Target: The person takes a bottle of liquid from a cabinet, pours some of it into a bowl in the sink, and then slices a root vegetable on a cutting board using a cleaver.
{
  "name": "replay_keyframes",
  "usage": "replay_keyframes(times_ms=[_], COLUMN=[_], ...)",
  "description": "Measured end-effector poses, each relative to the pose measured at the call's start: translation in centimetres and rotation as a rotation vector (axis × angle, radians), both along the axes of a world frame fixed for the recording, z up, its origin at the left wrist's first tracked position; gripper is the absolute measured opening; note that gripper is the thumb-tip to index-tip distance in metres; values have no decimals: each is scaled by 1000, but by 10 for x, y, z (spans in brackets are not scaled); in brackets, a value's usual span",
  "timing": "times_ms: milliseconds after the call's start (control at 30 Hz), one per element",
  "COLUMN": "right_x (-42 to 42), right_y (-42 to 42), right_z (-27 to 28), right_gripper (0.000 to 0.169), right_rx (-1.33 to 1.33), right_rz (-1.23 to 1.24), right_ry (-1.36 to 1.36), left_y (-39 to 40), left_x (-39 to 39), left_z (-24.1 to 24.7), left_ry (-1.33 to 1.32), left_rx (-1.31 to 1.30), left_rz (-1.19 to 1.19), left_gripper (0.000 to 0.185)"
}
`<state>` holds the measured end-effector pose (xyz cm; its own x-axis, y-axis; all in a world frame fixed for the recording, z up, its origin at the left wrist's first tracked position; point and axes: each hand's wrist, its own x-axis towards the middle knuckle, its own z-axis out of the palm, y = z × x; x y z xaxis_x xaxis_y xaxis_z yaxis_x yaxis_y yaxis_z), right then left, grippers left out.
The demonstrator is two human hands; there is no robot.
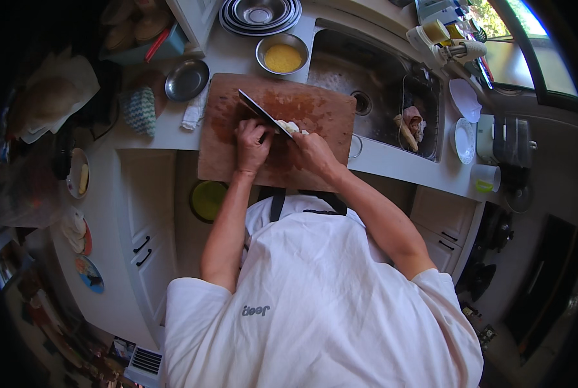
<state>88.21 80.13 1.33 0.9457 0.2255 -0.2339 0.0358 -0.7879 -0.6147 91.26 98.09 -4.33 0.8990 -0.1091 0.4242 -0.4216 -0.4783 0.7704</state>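
Note:
A large wooden cutting board (pixel 230 99) lies on the counter before me. My right hand (pixel 315 151) grips a kitchen knife (pixel 262 112), whose blade slants across the board towards the far left. Cut white food pieces (pixel 291 127) sit against the blade's right side, just beyond my right knuckles. On the blade's left, my left hand (pixel 252 144) rests low over the board with its fingers curled. Whatever may be under those fingers is hidden by the hand and the blade.
Beyond the board stands a metal bowl (pixel 283 54) of yellow granular food, near nested steel bowls (pixel 260 17). A sink (pixel 335 58) adjoins the board's right side, with food in a rack (pixel 409 128). Left of the board are a metal dish (pixel 187 80) and a white cloth (pixel 192 114).

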Motion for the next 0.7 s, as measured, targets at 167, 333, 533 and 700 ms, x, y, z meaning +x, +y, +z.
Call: replay_keyframes(times_ms=[167, 333, 533, 700], right_x=[-10, -19, -17, 0], right_y=[-2, -14, -11, 5], right_z=[11, 29, 27, -2], right_gripper=[20, 16, 15, 19], right_rx=[74, 29, 26, -1], right_rz=[-20, 24, 37, -7], right_ry=[10, 32, 31, 17], left_y=[5, 6, 5, 9], left_x=[3, 2, 1, 3], left_z=[-6, -8, -5, 1], left_ry=[1, -10, 18, -2], left_rx=[-92, -105, -94, 11], left_rz=[-15, -12, -15, -29], left_gripper=[11, 11, 10, 10])
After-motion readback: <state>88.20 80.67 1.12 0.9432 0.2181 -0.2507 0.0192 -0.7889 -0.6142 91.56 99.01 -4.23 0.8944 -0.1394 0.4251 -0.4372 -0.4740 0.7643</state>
